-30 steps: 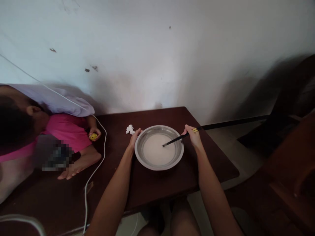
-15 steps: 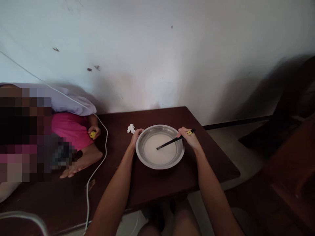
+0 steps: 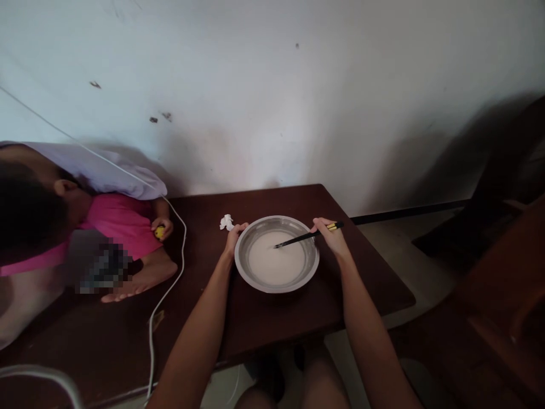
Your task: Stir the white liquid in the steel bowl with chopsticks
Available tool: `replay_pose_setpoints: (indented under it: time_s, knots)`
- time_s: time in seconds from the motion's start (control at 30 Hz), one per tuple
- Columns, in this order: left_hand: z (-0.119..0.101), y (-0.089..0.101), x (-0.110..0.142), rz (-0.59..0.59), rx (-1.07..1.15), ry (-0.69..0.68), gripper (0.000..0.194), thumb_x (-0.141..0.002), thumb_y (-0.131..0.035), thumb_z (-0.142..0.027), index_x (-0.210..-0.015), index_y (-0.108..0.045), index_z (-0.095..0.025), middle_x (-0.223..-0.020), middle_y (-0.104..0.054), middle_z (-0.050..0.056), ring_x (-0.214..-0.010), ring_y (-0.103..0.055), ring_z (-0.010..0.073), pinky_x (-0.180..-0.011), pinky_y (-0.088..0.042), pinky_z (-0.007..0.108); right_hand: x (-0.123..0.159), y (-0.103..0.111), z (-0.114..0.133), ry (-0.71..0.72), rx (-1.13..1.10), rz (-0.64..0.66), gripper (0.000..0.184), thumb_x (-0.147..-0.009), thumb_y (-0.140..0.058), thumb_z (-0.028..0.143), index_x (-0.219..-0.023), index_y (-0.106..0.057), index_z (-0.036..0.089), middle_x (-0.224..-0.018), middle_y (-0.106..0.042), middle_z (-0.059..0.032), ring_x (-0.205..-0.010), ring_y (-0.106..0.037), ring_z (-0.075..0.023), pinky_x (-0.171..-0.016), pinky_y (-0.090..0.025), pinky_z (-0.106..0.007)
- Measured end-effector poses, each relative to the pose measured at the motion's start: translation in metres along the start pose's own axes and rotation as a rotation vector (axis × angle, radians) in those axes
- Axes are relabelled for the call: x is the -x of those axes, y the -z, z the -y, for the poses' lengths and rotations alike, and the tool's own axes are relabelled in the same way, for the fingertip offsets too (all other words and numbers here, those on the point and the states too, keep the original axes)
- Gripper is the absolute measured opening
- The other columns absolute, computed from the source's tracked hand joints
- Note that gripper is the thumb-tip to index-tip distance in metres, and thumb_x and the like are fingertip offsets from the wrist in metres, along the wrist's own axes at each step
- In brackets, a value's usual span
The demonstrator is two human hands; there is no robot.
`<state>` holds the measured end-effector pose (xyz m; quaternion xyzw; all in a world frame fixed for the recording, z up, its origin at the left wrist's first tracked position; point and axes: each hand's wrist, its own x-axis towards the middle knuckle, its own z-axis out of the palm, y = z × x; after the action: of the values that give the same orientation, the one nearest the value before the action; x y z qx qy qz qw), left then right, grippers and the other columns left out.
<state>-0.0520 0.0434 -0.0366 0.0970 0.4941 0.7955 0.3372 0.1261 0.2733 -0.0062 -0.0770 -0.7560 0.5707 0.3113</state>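
Observation:
A round metal basin (image 3: 239, 271) rests on the dark wooden table, holding a cloudy whitish liquid (image 3: 276, 264). Closed on the basin's left rim is my left hand (image 3: 235, 237), its fingers partly hidden along the outer side. My right hand (image 3: 328, 234), at the right rim, grips black chopsticks (image 3: 298, 238) with yellow-banded ends. Their tips reach down to the liquid near the basin's middle. Just behind my left hand lies a crumpled white tissue (image 3: 226, 221).
Another person (image 3: 123, 221) in pink sits on the table at the left, with a small yellow object (image 3: 159, 232) in one hand. A white cable (image 3: 184, 244) runs across the table (image 3: 272, 324). A pale wall (image 3: 255, 102) rises behind; brown wooden furniture (image 3: 502, 295) stands right.
The chopsticks' tips have shifted slightly right and up within the basin, as my right hand moved a little outward. My left hand and the basin stay in place.

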Motion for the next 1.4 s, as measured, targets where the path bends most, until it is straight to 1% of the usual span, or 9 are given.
replay_pose_setpoints:
  time_s: [0.23,0.4,0.5,0.6,0.77,0.97,1.13,1.3,1.4]
  knots:
    - [0.002,0.002,-0.003,-0.005,0.002,-0.003,0.018,-0.065,-0.047,-0.020,-0.050,-0.038,-0.017,-0.048,-0.035,-0.003,-0.043,-0.034,0.0074,-0.045,-0.032,0.021,0.000,0.001,0.000,-0.027,-0.021,0.100,0.041,-0.082,-0.055,0.050,-0.054,-0.064,0.022,-0.060,-0.061,-0.0015,-0.064,-0.054,-0.0165,-0.071,-0.040,-0.031]
    - [0.004,0.004,-0.005,-0.028,-0.006,-0.026,0.018,-0.065,-0.052,-0.023,-0.052,-0.042,-0.017,-0.049,-0.041,-0.004,-0.045,-0.039,0.0080,-0.049,-0.036,0.021,-0.001,0.003,0.002,-0.020,-0.027,-0.047,0.044,-0.081,-0.054,0.052,-0.051,-0.061,0.021,-0.056,-0.060,-0.0009,-0.062,-0.053,-0.0158,-0.071,-0.040,-0.031]
    - [0.002,0.002,-0.003,-0.054,-0.018,-0.035,0.009,-0.064,-0.057,-0.023,-0.068,-0.058,-0.014,-0.060,-0.056,-0.002,-0.055,-0.050,0.0110,-0.055,-0.042,0.022,0.000,0.002,0.002,-0.066,-0.070,0.035,0.044,-0.081,-0.054,0.050,-0.050,-0.061,0.021,-0.055,-0.060,-0.0008,-0.060,-0.053,-0.0156,-0.068,-0.040,-0.030]
    - [-0.002,-0.003,0.001,-0.045,0.000,-0.023,0.033,-0.065,-0.060,-0.021,-0.096,-0.065,-0.012,-0.088,-0.068,0.004,-0.075,-0.061,0.0159,-0.070,-0.047,0.025,0.000,-0.001,0.003,-0.047,-0.017,0.128,0.038,-0.081,-0.056,0.048,-0.056,-0.065,0.021,-0.063,-0.064,-0.0010,-0.067,-0.056,-0.0163,-0.070,-0.040,-0.030]
    - [-0.006,-0.011,0.010,-0.004,0.037,0.041,0.051,-0.071,-0.059,-0.017,-0.122,-0.058,-0.014,-0.102,-0.069,0.006,-0.086,-0.064,0.0173,-0.082,-0.048,0.027,-0.001,0.003,0.001,-0.050,-0.005,-0.020,0.040,-0.083,-0.054,0.047,-0.053,-0.063,0.021,-0.059,-0.062,-0.0006,-0.064,-0.055,-0.0158,-0.071,-0.040,-0.030]
    - [-0.007,-0.008,0.012,0.084,0.134,0.150,0.054,-0.079,-0.048,-0.029,-0.130,-0.053,-0.011,-0.109,-0.068,0.009,-0.096,-0.064,0.0233,-0.088,-0.049,0.032,-0.001,0.003,0.000,-0.013,0.032,0.077,0.038,-0.082,-0.055,0.048,-0.057,-0.065,0.021,-0.062,-0.063,-0.0012,-0.066,-0.055,-0.0163,-0.070,-0.040,-0.030]
    - [-0.005,-0.006,0.009,0.112,0.040,0.170,0.065,-0.075,-0.052,-0.021,-0.139,-0.042,-0.011,-0.117,-0.065,0.010,-0.103,-0.062,0.0260,-0.096,-0.045,0.035,-0.001,0.006,-0.002,-0.018,-0.027,-0.060,0.044,-0.084,-0.052,0.047,-0.050,-0.060,0.021,-0.055,-0.058,-0.0006,-0.061,-0.053,-0.0154,-0.071,-0.040,-0.031]
    - [-0.004,-0.005,0.008,0.118,0.014,0.147,0.066,-0.076,-0.050,-0.022,-0.141,-0.039,-0.011,-0.120,-0.063,0.010,-0.104,-0.062,0.0258,-0.099,-0.043,0.036,-0.001,0.002,0.000,-0.021,0.022,0.119,0.038,-0.083,-0.054,0.045,-0.056,-0.065,0.021,-0.061,-0.060,-0.0010,-0.065,-0.054,-0.0160,-0.071,-0.040,-0.031]
    - [-0.003,-0.005,0.007,0.125,0.029,0.139,0.066,-0.077,-0.049,-0.022,-0.141,-0.038,-0.010,-0.121,-0.063,0.010,-0.105,-0.062,0.0253,-0.099,-0.043,0.036,-0.001,0.003,-0.001,-0.001,0.026,0.020,0.038,-0.083,-0.054,0.045,-0.055,-0.064,0.021,-0.061,-0.060,-0.0007,-0.065,-0.054,-0.0157,-0.071,-0.039,-0.030]
